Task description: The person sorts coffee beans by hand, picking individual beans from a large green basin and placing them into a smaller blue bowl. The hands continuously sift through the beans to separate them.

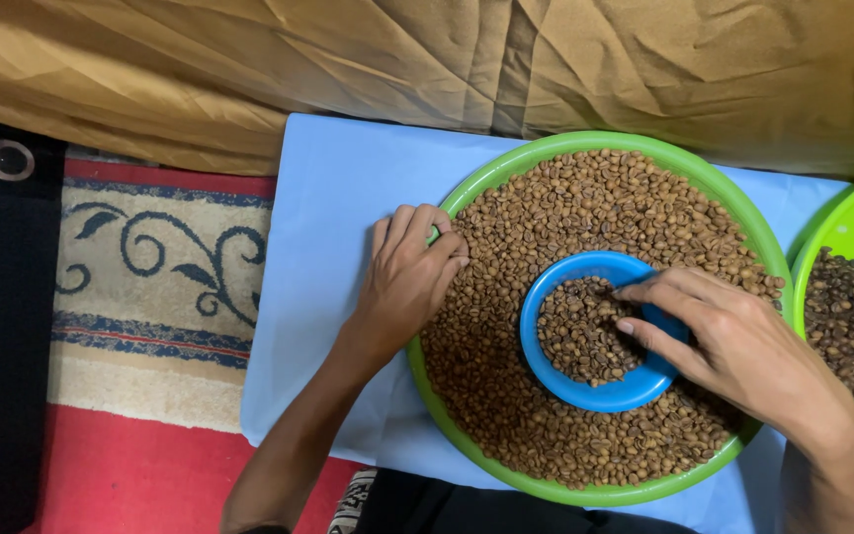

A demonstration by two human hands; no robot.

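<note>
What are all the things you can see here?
Big basin: one, green, centre, on the sheet.
Beans: many, brown, filling the big basin.
Small bowl: one, blue, sitting in the beans, holding beans.
Second basin: one, green, right edge, holding darker beans.
Sheet: one, light blue, under the basins.
Cloth: one, tan, top.
Rug: one, red and patterned, left.
Left hand: on the big basin's rim.
Right hand: fingers in the small bowl.

Left hand (409,272) gripping rim of green basin (506,170) full of beans (585,203), right hand (733,341) over bean-filled blue bowl (595,396), on blue sheet (338,198).
</note>
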